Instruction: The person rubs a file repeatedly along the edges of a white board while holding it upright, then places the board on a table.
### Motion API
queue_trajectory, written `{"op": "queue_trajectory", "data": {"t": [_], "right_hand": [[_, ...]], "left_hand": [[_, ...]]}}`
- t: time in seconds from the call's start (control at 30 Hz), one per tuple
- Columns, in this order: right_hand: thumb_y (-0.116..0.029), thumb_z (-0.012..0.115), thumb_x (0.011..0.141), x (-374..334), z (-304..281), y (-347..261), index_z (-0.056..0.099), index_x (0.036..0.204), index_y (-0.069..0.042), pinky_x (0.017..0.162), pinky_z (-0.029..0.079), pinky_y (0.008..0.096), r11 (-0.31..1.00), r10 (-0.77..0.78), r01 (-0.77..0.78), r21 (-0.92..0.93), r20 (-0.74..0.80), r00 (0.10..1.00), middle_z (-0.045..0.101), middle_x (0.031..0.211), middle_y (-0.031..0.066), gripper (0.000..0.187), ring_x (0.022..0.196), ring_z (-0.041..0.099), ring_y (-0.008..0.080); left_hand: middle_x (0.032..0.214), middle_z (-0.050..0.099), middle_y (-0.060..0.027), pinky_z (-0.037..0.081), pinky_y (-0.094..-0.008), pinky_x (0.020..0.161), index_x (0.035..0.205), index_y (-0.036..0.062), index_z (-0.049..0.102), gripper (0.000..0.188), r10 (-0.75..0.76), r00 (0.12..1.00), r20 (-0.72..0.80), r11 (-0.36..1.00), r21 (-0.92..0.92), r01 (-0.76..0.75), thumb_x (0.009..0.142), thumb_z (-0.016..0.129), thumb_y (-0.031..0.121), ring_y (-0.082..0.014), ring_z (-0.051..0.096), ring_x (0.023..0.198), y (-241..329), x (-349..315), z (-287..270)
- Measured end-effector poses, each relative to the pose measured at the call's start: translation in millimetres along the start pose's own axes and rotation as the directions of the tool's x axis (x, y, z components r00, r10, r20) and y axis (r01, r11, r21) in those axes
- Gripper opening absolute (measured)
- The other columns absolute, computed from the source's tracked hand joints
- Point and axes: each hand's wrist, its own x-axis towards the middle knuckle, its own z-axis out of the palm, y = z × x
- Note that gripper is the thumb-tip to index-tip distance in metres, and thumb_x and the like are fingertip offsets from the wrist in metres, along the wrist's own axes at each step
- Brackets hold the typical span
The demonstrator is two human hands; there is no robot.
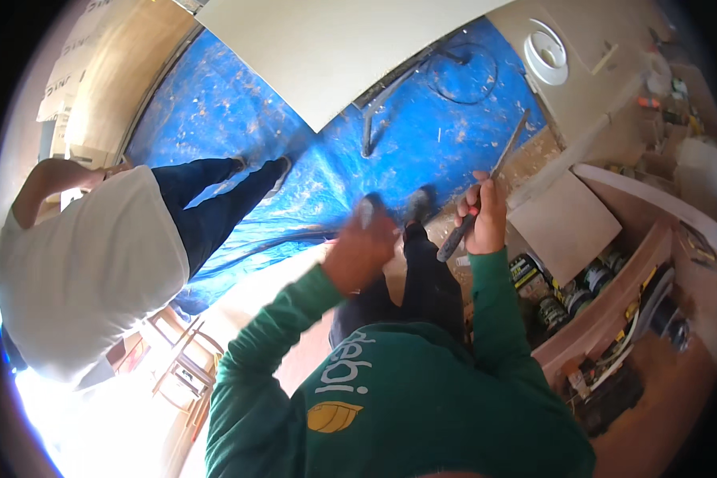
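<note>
Two hands are seen well apart. The right hand (pixel 483 217) is clamped around the dark handle of a long thin tool (pixel 455 240), held at 2 o'clock, its tip pointed toward 1. The left hand (pixel 362 253), near centre, is blurred; whether anything is gripped cannot be told. Toward 4 o'clock, dark tubs (pixel 551 311) with yellow markings are kept inside a wooden divider (pixel 611 307); their contents are hidden. Beyond it, cords and a black case (pixel 611 402) are lodged. At 1:30 a round white object (pixel 546 52) is seen. At 12, blue sheeting (pixel 422 119) is spread on the floor.
</note>
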Motion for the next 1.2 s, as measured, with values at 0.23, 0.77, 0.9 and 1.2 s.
{"op": "queue_trajectory", "data": {"t": [0.23,0.77,0.9,1.2], "right_hand": [[-0.030,0.044,0.104,30,9,42,0.055,0.109,-0.004,0.051,0.040,0.0246,0.862,-0.219,0.344,-0.373,0.338,0.915,0.047,0.066,-0.0013,0.028,0.057,0.042,0.0062],[-0.026,0.069,0.087,110,130,162,0.057,0.081,-0.008,0.050,0.045,0.0410,0.204,-0.808,0.943,-0.262,0.499,0.313,0.055,0.063,0.0113,0.023,0.058,0.058,0.0324],[-0.017,0.064,0.091,124,158,88,0.057,0.090,-0.002,0.044,0.045,0.0412,0.394,-0.863,0.890,-0.228,0.241,0.444,0.060,0.066,0.0169,0.016,0.058,0.061,0.0388],[-0.018,0.057,0.095,106,143,97,0.055,0.079,-0.005,0.044,0.040,0.0428,0.240,-0.813,0.867,-0.437,0.397,0.426,0.053,0.059,0.0167,0.021,0.051,0.053,0.0399]], "left_hand": [[0.115,0.066,-0.0162,0.047,-0.0390,0.095,0.119,0.0063,0.065,0.046,-0.592,0.465,-0.658,0.806,-0.507,0.307,0.077,0.079,0.019,-0.0267,0.061,0.111,-87,4,-84],[0.105,0.068,-0.0074,0.056,-0.0280,0.075,0.121,0.0005,0.059,0.041,-0.713,0.657,-0.245,0.120,-0.966,-0.230,0.095,0.062,0.032,-0.0156,0.067,0.090,-252,90,-132],[0.105,0.068,-0.0065,0.056,-0.0278,0.076,0.120,0.0029,0.060,0.038,-0.622,0.767,-0.154,0.050,-0.986,-0.157,0.098,0.056,0.034,-0.0166,0.067,0.088,-259,76,-139],[0.109,0.066,-0.0133,0.058,-0.0300,0.072,0.120,-0.0076,0.057,0.043,-0.767,0.508,-0.391,0.256,-0.913,-0.316,0.086,0.073,0.015,-0.0205,0.068,0.091,-248,86,-131]]}}
